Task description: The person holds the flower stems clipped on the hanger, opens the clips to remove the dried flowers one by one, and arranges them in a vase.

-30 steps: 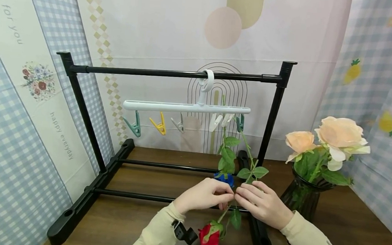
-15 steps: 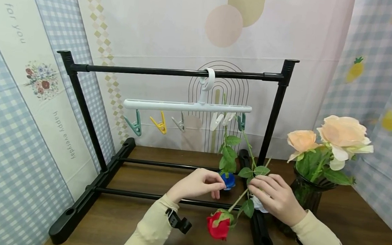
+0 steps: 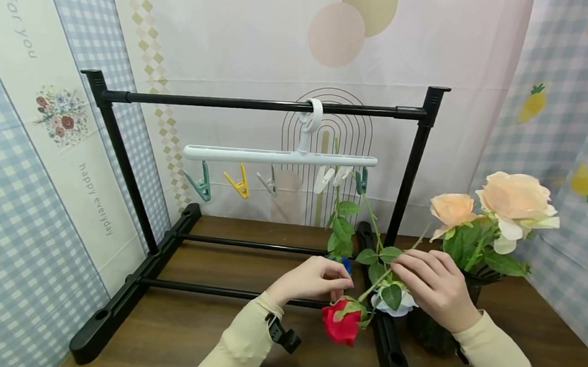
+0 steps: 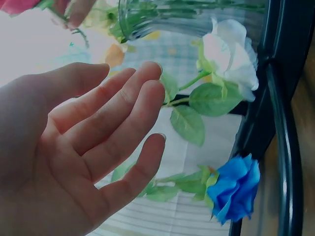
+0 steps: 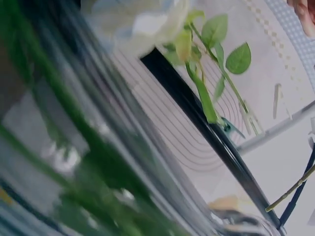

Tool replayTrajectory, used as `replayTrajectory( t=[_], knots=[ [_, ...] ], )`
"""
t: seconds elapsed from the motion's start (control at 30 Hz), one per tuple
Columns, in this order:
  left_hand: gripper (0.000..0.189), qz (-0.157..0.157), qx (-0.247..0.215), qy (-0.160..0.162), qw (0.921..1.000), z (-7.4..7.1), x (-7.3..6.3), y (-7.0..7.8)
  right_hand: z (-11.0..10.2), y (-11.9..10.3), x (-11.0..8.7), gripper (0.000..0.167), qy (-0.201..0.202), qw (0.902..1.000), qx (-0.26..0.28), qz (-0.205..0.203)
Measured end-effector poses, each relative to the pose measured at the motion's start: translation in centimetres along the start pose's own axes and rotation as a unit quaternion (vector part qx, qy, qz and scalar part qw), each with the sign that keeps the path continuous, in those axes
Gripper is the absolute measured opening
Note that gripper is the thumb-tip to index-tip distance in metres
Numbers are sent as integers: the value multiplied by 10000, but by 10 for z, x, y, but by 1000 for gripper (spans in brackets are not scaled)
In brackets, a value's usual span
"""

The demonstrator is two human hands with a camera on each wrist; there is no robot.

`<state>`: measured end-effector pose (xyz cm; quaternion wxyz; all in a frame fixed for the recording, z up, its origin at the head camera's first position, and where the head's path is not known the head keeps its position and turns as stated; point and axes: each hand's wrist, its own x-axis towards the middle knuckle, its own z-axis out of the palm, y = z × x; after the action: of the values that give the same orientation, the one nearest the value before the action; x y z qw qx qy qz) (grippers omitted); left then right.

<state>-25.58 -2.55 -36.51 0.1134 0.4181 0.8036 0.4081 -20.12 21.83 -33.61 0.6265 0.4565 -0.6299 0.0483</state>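
Observation:
My right hand [image 3: 435, 287] pinches the stem of a red rose [image 3: 340, 321], whose bloom hangs down to the left; the stem's cut end sticks up past the fingers. My left hand [image 3: 313, 278] is just left of that bloom, fingers loosely bent around nothing, as the left wrist view confirms. A blue rose [image 4: 234, 189] and a white rose [image 4: 229, 56] hang bloom-down from clips at the right end of a pale clip hanger [image 3: 280, 158]. In the head view the left hand partly covers the blue bloom.
The hanger hooks over the bar of a black rack [image 3: 258, 105]. Left of the roses dangle a green clip [image 3: 202, 184], a yellow clip [image 3: 239, 182] and a grey clip [image 3: 268, 182]. A dark glass vase [image 3: 429, 332] with peach roses [image 3: 513, 199] stands at right.
My right hand has moved right with the red rose, away from the left hand, which has let go of it. The red bloom has risen and the white rose has come into sight.

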Motion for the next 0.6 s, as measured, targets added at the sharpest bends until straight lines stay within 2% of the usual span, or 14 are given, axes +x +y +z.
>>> replayTrajectory(
  t=[0.1, 0.2, 0.3, 0.47, 0.6],
  knots=[
    [19, 35, -62, -15, 10000, 8, 5, 0, -5, 0, 5, 27, 160, 9998, -103, 81],
    [17, 239, -186, -49, 9995, 18, 10, -3, -8, 0, 10, 26, 487, 9979, -97, 407],
    [23, 393, -141, 74, 9991, 30, 16, -6, -12, 3, 16, 25, 806, 9939, -1, 753],
    [20, -4, -79, 439, 9990, 47, 24, -5, -21, 9, 24, 25, 995, 9892, 124, 1070],
    [21, -142, -330, 379, 9986, 57, 27, -4, -28, 11, 27, 29, 1281, 9814, 293, 1400]
  ],
)
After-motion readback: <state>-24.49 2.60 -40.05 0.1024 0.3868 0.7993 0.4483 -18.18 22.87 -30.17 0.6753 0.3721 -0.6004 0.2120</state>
